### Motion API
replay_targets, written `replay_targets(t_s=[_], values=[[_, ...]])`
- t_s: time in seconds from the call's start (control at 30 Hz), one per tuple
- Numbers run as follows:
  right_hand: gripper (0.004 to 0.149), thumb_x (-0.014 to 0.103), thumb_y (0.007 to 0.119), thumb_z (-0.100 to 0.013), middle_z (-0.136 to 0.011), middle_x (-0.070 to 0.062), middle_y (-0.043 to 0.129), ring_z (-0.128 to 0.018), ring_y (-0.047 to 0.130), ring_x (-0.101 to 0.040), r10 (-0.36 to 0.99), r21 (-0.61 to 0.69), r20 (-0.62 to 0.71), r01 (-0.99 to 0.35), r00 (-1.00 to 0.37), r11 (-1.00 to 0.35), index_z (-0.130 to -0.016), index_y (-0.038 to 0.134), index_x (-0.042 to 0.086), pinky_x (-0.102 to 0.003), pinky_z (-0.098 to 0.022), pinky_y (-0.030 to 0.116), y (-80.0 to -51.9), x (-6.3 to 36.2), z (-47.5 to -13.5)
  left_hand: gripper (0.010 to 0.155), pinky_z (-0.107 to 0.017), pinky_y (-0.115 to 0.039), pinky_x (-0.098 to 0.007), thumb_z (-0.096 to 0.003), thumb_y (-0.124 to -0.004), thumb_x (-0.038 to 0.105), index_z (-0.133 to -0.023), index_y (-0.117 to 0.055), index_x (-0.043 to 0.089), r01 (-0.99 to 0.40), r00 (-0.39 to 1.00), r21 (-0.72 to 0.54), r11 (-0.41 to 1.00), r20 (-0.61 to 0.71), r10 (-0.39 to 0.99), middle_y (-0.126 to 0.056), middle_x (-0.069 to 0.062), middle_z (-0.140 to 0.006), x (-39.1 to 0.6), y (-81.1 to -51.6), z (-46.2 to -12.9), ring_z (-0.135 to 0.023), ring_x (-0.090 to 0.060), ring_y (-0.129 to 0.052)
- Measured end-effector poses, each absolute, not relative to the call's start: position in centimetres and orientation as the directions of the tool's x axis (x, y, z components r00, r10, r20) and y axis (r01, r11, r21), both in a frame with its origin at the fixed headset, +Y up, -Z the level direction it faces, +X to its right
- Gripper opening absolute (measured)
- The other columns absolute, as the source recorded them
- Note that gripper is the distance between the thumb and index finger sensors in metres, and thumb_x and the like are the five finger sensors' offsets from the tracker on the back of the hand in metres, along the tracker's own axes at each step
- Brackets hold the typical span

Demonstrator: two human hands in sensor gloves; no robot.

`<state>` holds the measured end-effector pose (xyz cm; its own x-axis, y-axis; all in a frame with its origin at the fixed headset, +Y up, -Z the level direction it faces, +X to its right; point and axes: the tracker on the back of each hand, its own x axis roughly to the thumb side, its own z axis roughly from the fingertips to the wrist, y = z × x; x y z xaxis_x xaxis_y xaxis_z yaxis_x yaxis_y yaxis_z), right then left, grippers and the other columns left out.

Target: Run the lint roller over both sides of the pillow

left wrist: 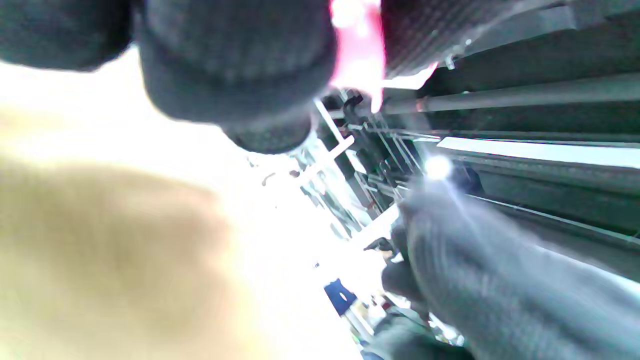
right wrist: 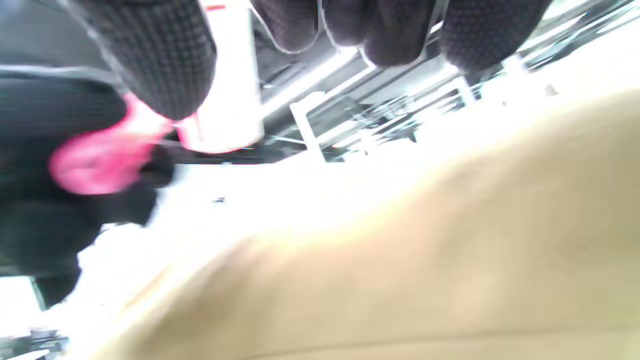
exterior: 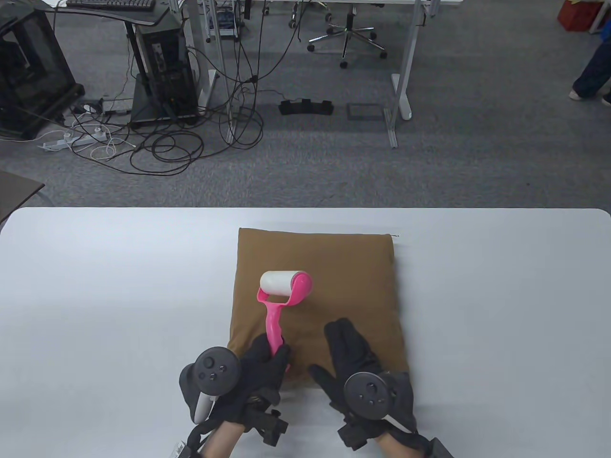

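A brown pillow lies flat on the white table, near its middle. My left hand grips the pink handle of a lint roller; its white roll rests on the pillow's left half. My right hand lies flat, fingers stretched out, on the pillow's near right part. In the left wrist view the pillow is a blurred tan mass, with a bit of the pink handle at the top. In the right wrist view the pillow fills the lower part, and the pink handle shows at the left.
The table's far edge runs behind the pillow. Beyond it are grey carpet, a computer tower with cables, desk legs and an office chair base.
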<state>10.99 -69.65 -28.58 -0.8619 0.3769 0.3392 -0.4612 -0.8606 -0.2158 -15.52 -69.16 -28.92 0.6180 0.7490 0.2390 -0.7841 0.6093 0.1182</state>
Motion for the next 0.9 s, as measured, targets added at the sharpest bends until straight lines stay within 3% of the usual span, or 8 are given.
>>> replay_targets(t_s=[0.13,0.27,0.4,0.57,0.7,0.9], values=[[0.081,0.056,0.069,-0.055,-0.118,-0.031,0.024,-0.101,0.037,-0.059,0.398,-0.169,0.116,-0.413,-0.910,-0.895,-0.114,0.035,0.013,-0.076,-0.060,0.048,-71.0,15.3,-30.7,0.066,-0.012,-0.087,-0.042,-0.0486,-0.076,0.049,-0.082,-0.077,-0.008,-0.721,0.692,0.186,0.667,0.218,0.688,-0.103,-0.010,-0.049,-17.4,-67.9,-28.8,-0.001,-0.011,-0.098],[0.086,0.060,0.064,-0.056,-0.116,-0.037,0.019,-0.097,0.038,-0.067,0.463,-0.087,-0.029,-0.459,-0.886,-0.884,-0.114,0.018,0.016,-0.077,-0.060,0.048,-72.8,17.6,-32.1,0.067,-0.009,-0.087,-0.042,-0.0481,-0.078,0.049,-0.080,-0.080,-0.010,-0.650,0.760,0.183,0.738,0.181,0.624,-0.105,-0.009,-0.043,-19.5,-66.7,-28.3,0.002,-0.010,-0.097],[0.088,0.060,0.060,-0.056,-0.111,-0.044,0.020,-0.092,0.053,-0.068,0.485,-0.042,-0.082,-0.484,-0.870,-0.874,-0.111,0.009,0.014,-0.074,-0.058,0.055,-73.9,18.2,-32.9,0.067,-0.011,-0.088,-0.042,-0.0486,-0.076,0.044,-0.085,-0.074,-0.012,-0.555,0.831,0.159,0.816,0.153,0.535,-0.105,-0.012,-0.047,-21.0,-65.9,-27.1,-0.001,-0.011,-0.099],[0.086,0.060,0.058,-0.057,-0.112,-0.042,0.023,-0.088,0.067,-0.060,0.507,0.019,-0.123,-0.513,-0.853,-0.858,-0.111,0.010,0.014,-0.070,-0.057,0.061,-74.6,18.1,-33.3,0.065,-0.012,-0.088,-0.043,-0.0480,-0.078,0.040,-0.088,-0.072,-0.012,-0.443,0.894,0.141,0.886,0.142,0.424,-0.106,-0.014,-0.049,-21.7,-65.8,-24.9,-0.002,-0.011,-0.098],[0.085,0.061,0.057,-0.057,-0.113,-0.042,0.025,-0.088,0.069,-0.057,0.508,0.030,-0.133,-0.515,-0.851,-0.856,-0.112,0.011,0.015,-0.069,-0.056,0.062,-74.7,18.2,-33.3,0.067,-0.011,-0.088,-0.042,-0.0484,-0.079,0.041,-0.099,-0.063,0.001,-0.404,0.913,0.158,0.901,0.138,0.385,-0.106,-0.014,-0.046,-21.7,-66.0,-23.3,0.000,-0.010,-0.098],[0.084,0.060,0.057,-0.057,-0.113,-0.040,0.026,-0.088,0.069,-0.056,0.509,0.040,-0.134,-0.518,-0.850,-0.855,-0.113,0.015,0.013,-0.069,-0.056,0.062,-74.7,18.0,-33.3,0.064,-0.012,-0.088,-0.043,-0.0489,-0.078,0.042,-0.099,-0.066,0.004,-0.355,0.931,0.150,0.923,0.143,0.335,-0.107,-0.013,-0.046,-20.3,-66.7,-24.0,0.000,-0.011,-0.098]])
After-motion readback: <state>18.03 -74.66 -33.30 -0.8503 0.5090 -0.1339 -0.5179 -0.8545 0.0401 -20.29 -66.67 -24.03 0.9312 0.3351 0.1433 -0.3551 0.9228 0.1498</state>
